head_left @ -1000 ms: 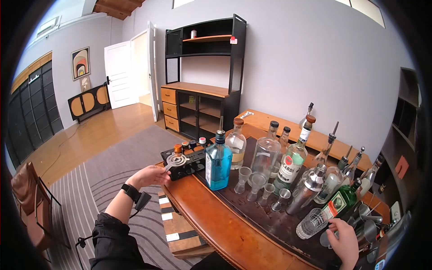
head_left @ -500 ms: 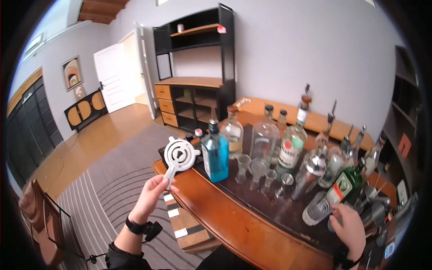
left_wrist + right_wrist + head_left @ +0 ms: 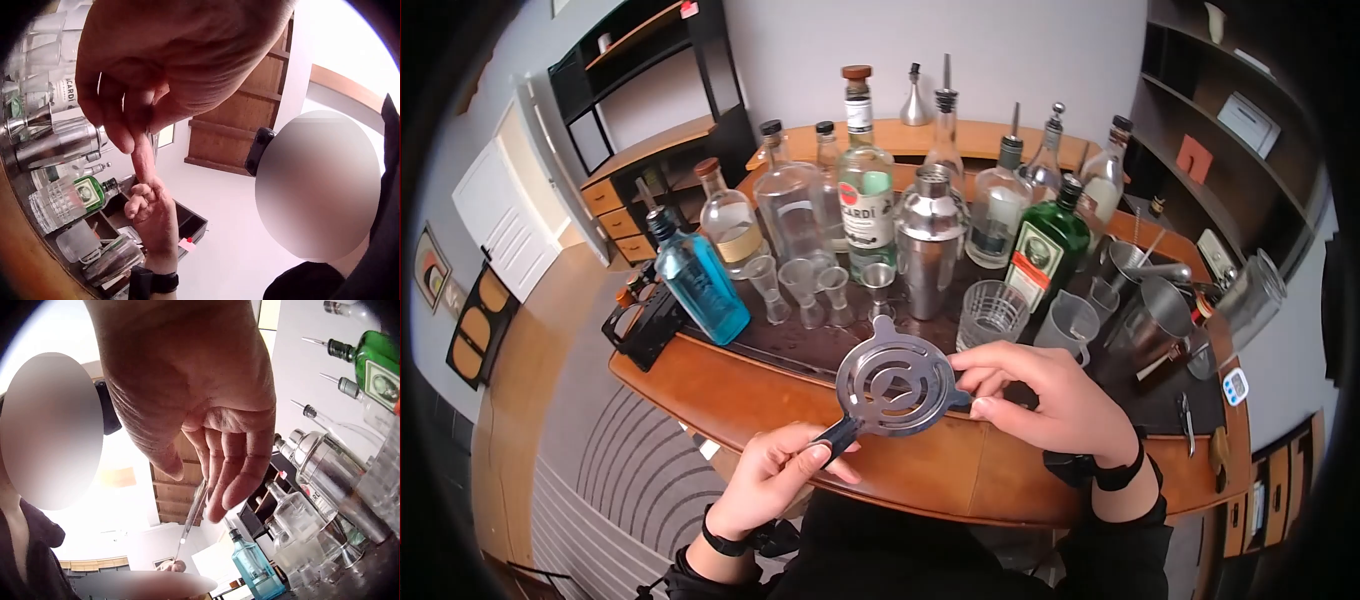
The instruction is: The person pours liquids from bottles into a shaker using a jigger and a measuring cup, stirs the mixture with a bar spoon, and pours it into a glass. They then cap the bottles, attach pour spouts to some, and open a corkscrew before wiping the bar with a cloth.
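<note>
Since earlier, the right hand [image 3: 1050, 395] has joined: both pinch the round, slotted steel strainer [image 3: 892, 386] (left hand [image 3: 775, 478] gripping its handle).

1 cocktail strainer [image 3: 895, 385], 1 steel shaker [image 3: 930, 245], 1 blue gin btl [image 3: 697, 280], 1 green btl [image 3: 1048, 245], 1 Bacardi btl [image 3: 866, 200], 3 small plastic shot cups [image 3: 802, 285], 1 steel jigger [image 3: 879, 290], 1 cut-glass tumbler [image 3: 991, 313].

Head camera looks down at the desk [image 3: 920, 480], bottles at 12 o'clock; both close wrist cameras apparently face upward, sharing the shaker [image 3: 928, 240].
</note>
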Tool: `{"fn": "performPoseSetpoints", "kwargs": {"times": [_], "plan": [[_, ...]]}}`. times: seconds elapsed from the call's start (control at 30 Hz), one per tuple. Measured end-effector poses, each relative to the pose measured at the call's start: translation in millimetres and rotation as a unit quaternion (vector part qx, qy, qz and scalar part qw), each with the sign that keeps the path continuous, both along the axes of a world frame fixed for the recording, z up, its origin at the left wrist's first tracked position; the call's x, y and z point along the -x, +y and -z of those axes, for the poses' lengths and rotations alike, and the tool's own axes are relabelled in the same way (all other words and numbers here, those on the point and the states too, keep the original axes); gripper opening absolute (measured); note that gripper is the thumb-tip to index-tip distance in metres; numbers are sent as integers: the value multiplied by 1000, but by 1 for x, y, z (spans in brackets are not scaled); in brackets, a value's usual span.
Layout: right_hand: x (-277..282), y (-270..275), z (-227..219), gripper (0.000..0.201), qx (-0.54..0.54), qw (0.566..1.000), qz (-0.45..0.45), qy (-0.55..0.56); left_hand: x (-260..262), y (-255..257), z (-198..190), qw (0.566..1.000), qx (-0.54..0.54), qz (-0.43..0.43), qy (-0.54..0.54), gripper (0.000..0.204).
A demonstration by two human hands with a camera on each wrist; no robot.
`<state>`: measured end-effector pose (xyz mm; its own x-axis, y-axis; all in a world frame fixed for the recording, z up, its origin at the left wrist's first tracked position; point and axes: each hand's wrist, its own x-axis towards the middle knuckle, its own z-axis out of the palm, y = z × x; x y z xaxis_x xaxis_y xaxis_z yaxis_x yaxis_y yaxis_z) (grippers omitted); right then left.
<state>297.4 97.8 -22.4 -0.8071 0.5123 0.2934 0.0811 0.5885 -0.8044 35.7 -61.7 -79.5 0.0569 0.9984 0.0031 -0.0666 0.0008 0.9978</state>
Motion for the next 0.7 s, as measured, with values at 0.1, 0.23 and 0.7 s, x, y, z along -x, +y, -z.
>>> {"fn": "performPoseSetpoints", "kwargs": {"times": [0.1, 0.23, 0.7], "plan": [[-3, 1, -2, 30, 31, 999, -19, 25, -7, 8, 5, 978, -93, -62, 176, 21], [-4, 1, -4, 27, 112, 992, -40, 42, -17, 16, 8, 836, -298, -177, 425, 18], [-7, 11, 0, 28, 87, 985, -120, 91, -24, 3, 27, 587, -453, -257, 619, 39]]}}
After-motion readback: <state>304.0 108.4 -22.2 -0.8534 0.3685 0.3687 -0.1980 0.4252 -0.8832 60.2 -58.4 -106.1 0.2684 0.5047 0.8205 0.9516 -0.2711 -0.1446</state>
